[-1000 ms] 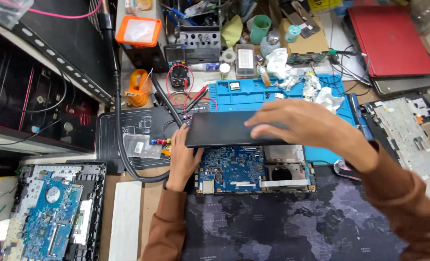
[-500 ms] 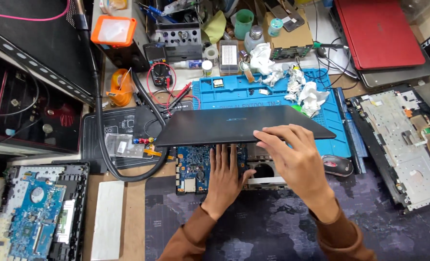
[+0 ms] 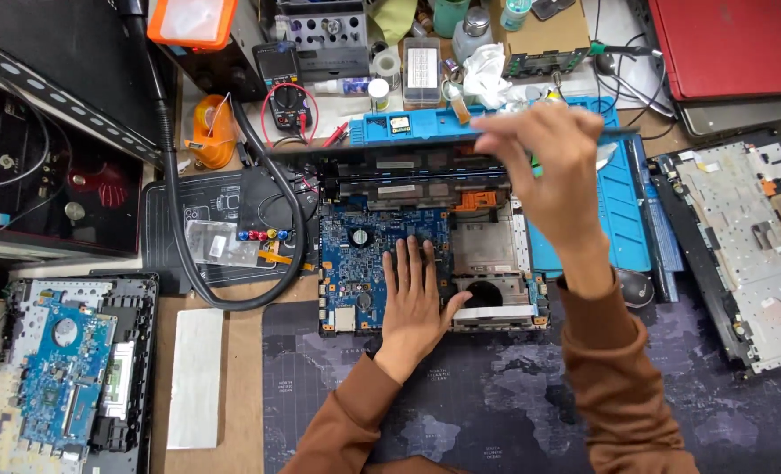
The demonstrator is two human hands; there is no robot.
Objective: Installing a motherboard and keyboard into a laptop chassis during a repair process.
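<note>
A: Lid (image 3: 408, 167) edge-on, its face hidden, long axis left to right, hinged up at the base's (image 3: 425, 263) far side.
B: Right hand (image 3: 553, 162) pinches its top edge; left hand (image 3: 417, 294), fingers flat, presses the board.

The left hand (image 3: 417, 298) lies flat over the blue laptop motherboard (image 3: 364, 263), hiding the board's middle. The right hand (image 3: 553, 162) is motion-blurred, so its grip on the thin dark laptop lid (image 3: 390, 147), seen edge-on, cannot be told. The red closed laptop (image 3: 728, 44) at the workbench's far right corner is cut off by the top edge. Component markings are too small to tell.
</note>
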